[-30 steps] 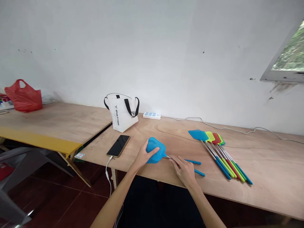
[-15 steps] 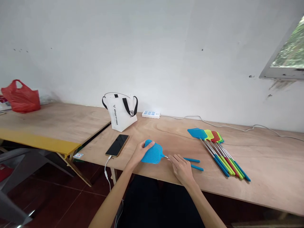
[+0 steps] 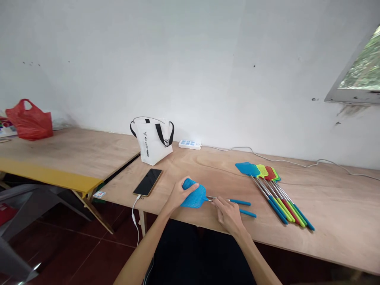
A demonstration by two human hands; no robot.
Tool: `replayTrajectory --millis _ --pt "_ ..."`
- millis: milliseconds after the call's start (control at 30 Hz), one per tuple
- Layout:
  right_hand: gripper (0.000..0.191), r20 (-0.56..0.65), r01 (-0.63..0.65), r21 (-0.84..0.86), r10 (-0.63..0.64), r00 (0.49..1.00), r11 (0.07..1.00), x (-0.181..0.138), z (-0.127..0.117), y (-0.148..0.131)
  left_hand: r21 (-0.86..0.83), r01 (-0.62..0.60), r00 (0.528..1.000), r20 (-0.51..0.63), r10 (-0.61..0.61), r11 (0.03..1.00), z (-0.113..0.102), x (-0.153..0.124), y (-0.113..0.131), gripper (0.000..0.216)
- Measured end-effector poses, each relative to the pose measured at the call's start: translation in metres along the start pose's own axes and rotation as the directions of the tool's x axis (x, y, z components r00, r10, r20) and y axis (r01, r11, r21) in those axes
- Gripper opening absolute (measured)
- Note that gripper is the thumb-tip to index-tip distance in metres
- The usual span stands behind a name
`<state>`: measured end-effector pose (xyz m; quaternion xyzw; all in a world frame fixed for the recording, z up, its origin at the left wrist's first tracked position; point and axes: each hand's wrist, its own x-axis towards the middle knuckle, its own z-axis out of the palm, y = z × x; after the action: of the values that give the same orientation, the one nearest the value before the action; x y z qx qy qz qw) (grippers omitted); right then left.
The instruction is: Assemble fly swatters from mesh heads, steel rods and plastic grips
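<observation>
My left hand (image 3: 178, 193) is closed on the blue mesh head of a fly swatter (image 3: 196, 198), thumb on top of it. My right hand (image 3: 229, 213) has its fingers pinched round the thin metal shaft just beyond the head. Past the right hand, two blue handles stick out: an upper handle (image 3: 240, 202) and a lower handle (image 3: 247, 213). Which of them belongs to the held swatter is partly hidden by the hand. Farther right lies a row of several fly swatters (image 3: 279, 194) in blue, yellow-green, red and green, handles toward me.
A phone (image 3: 147, 182) on a white cable (image 3: 134, 217) lies left of my hands. Behind it stands a white bag (image 3: 156, 148) with black straps. A white power strip (image 3: 190, 145) sits by the wall, its cord running right. A red plastic bag (image 3: 31, 122) rests on the left table.
The view has shifted slightly. Both hands still hold the swatter, close to the same spot. A second metal shaft now shows behind the right fingers.
</observation>
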<state>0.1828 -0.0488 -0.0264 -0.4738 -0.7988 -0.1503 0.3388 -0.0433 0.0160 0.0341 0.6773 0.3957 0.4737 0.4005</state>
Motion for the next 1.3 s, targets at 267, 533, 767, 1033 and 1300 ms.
replayTrajectory --millis 267,533,767,1033,1300 --pt "0.032 -0.102 0.062 -0.023 -0.064 0.993 0.998 0.002 -0.004 -0.005 0.010 0.022 0.999 0.044 -0.022 1.000 0.009 -0.001 0.001 0.045" --pt "0.036 0.061 0.007 -0.028 -0.005 0.998 1.000 0.000 0.004 -0.002 -0.006 0.100 0.994 0.055 -0.099 0.995 -0.001 0.006 -0.016 0.045" --pt "0.035 0.176 -0.173 -0.026 0.175 0.969 0.985 -0.002 0.007 0.004 0.078 0.199 0.953 0.218 -0.212 0.977 -0.011 0.013 -0.053 0.044" --pt "0.029 0.266 -0.234 -0.054 0.240 0.933 0.971 -0.005 -0.006 0.031 0.203 0.047 0.984 0.157 -0.080 0.978 -0.016 0.019 -0.065 0.040" --pt "0.031 0.247 -0.396 -0.139 0.419 0.874 0.908 -0.017 -0.022 0.072 0.374 0.066 0.996 -0.073 -0.041 0.925 -0.036 0.021 -0.075 0.038"
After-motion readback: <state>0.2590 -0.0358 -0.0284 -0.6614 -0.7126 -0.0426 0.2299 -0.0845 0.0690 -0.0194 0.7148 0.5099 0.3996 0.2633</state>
